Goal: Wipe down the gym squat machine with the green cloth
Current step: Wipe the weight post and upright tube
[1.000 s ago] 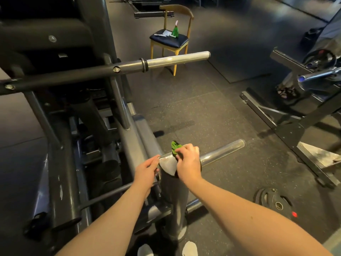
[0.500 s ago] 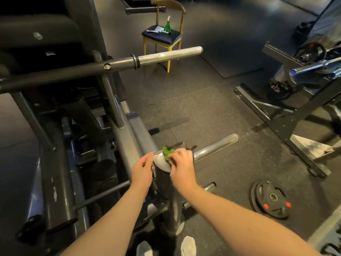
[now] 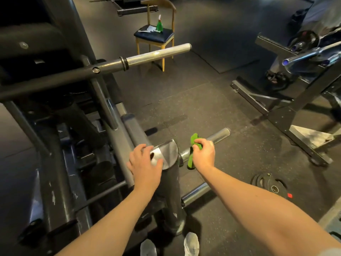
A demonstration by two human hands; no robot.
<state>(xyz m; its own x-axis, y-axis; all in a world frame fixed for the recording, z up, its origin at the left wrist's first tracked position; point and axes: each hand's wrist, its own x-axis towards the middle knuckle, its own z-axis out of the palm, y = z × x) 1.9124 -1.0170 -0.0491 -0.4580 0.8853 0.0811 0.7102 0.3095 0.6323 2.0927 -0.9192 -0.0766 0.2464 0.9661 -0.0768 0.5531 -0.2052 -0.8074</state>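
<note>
Cloth has moved: half a sec ago the right hand [image 3: 203, 154] rubbed the green cloth [image 3: 193, 140] on the slanted top of the post [image 3: 169, 182] of the squat machine [image 3: 134, 132]. Now it's just right of the post, fingers curled round the bunched cloth, which wraps the chrome peg [image 3: 219, 135] there. Left hand [image 3: 144, 163] now lies on the post top, fingers spread, loose, holding nothing. Prob. means the top's done & peg is next, frame left of post still to do. No brand/writing legible; weight plate [image 3: 271, 185] right of post has markings too small to read
</note>
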